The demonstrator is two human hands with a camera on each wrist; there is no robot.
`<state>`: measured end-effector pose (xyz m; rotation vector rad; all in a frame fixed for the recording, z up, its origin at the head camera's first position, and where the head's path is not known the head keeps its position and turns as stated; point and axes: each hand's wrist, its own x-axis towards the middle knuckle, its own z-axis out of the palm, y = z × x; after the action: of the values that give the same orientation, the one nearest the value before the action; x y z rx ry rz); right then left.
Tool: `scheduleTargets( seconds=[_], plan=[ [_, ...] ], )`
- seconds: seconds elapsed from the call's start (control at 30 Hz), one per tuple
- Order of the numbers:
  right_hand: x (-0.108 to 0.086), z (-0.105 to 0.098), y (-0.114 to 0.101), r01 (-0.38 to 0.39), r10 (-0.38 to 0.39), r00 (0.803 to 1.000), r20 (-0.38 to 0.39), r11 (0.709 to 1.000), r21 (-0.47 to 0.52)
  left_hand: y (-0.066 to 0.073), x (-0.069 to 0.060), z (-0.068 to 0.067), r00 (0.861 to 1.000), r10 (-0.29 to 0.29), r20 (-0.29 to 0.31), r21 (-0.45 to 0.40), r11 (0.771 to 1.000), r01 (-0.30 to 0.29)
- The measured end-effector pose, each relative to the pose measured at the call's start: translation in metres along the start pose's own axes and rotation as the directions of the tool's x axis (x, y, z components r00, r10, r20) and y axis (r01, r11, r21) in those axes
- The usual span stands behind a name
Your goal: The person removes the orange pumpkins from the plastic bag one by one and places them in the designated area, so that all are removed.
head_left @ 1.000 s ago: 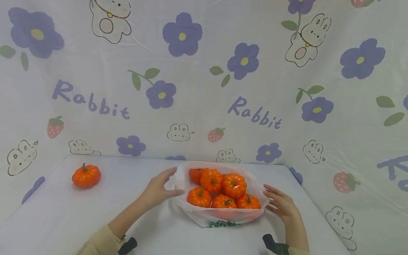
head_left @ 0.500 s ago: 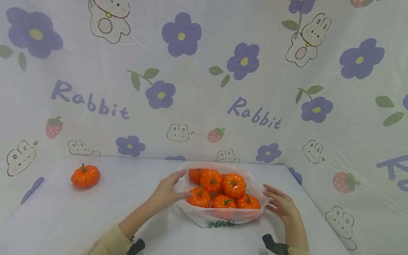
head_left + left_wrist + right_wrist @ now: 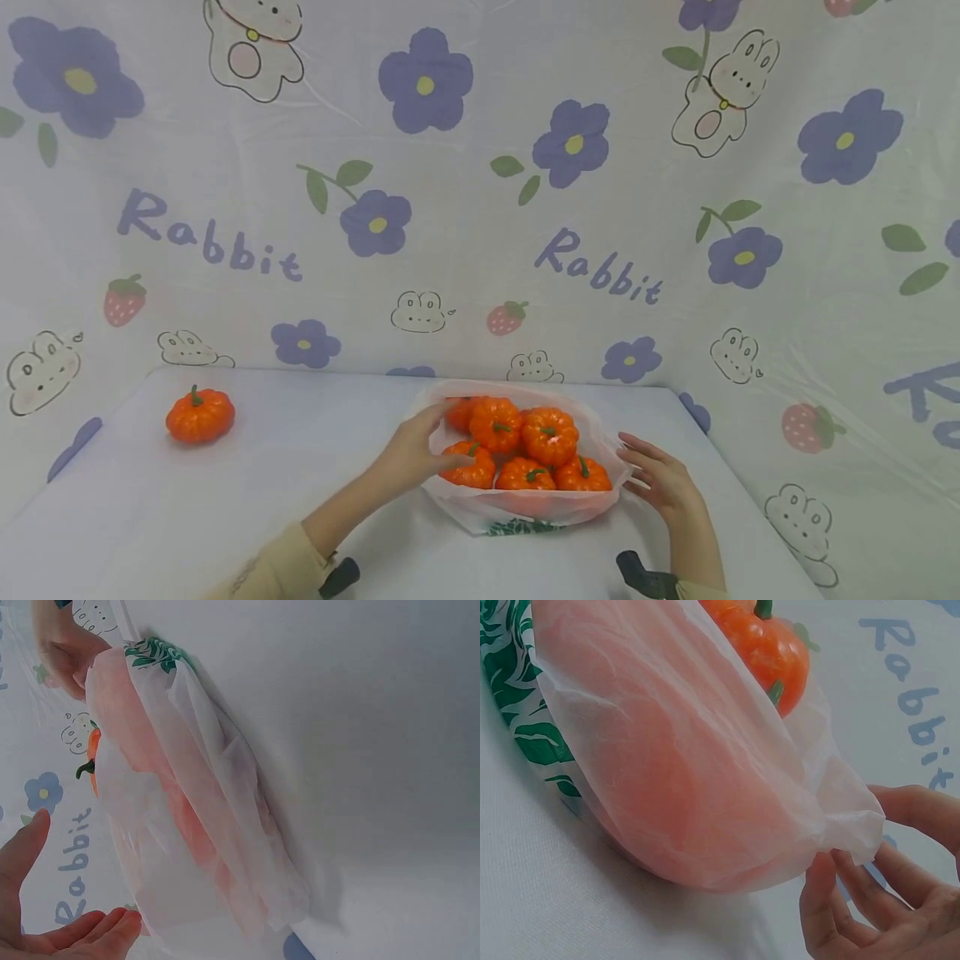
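A translucent white bag [image 3: 525, 504] with a green leaf print holds several orange pumpkins [image 3: 550, 435], their green stems showing through its wide mouth. My left hand [image 3: 411, 454], thumb and fingers spread, is over the bag's left side, its thumb overlapping the front left pumpkin [image 3: 465, 477]. In the left wrist view, that hand [image 3: 90, 939] is beside the bag [image 3: 187, 870] and grips nothing. On the right, my right hand [image 3: 666, 479] has its fingers extended against the bag's edge; the right wrist view shows this hand [image 3: 900, 907] touching the gathered rim [image 3: 855, 829].
One more orange pumpkin [image 3: 200, 417] stands alone on the white table [image 3: 150, 508] at the far left. Behind the table hangs a pale cloth [image 3: 465, 208] printed with flowers, rabbits and strawberries.
My left hand has moved right, from outside the bag's left edge to over its opening and the left pumpkins. The right hand, the bag and the pumpkins have stayed in place.
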<state>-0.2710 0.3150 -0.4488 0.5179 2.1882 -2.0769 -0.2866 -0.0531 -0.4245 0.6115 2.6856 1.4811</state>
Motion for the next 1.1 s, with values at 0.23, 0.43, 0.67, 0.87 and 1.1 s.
scheduleTargets(
  seconds=[0.23, 0.43, 0.67, 0.87, 1.1],
  plan=[
    [0.001, 0.000, 0.001, 0.011, -0.011, 1.000, -0.003, 1.000, 0.009, 0.006, 0.005, 0.005, 0.999, 0.044, -0.002, 0.026, 0.999, -0.044],
    [0.003, -0.001, 0.002, 0.010, -0.010, 1.000, -0.006, 1.000, 0.006, 0.009, 0.012, 0.010, 0.998, 0.056, 0.011, -0.007, 0.998, -0.056],
    [0.003, 0.000, 0.002, 0.001, -0.001, 1.000, -0.005, 1.000, 0.008, 0.012, 0.021, 0.019, 0.998, 0.064, 0.020, -0.011, 0.998, -0.064],
    [0.002, 0.000, 0.001, 0.005, -0.005, 1.000, -0.007, 1.000, 0.001, 0.014, 0.028, 0.029, 0.998, 0.061, 0.022, -0.021, 0.998, -0.061],
    [0.002, 0.001, 0.001, 0.001, -0.001, 1.000, 0.005, 1.000, 0.003, 0.018, 0.035, 0.042, 0.999, 0.048, 0.000, -0.007, 0.999, -0.048]
  ],
)
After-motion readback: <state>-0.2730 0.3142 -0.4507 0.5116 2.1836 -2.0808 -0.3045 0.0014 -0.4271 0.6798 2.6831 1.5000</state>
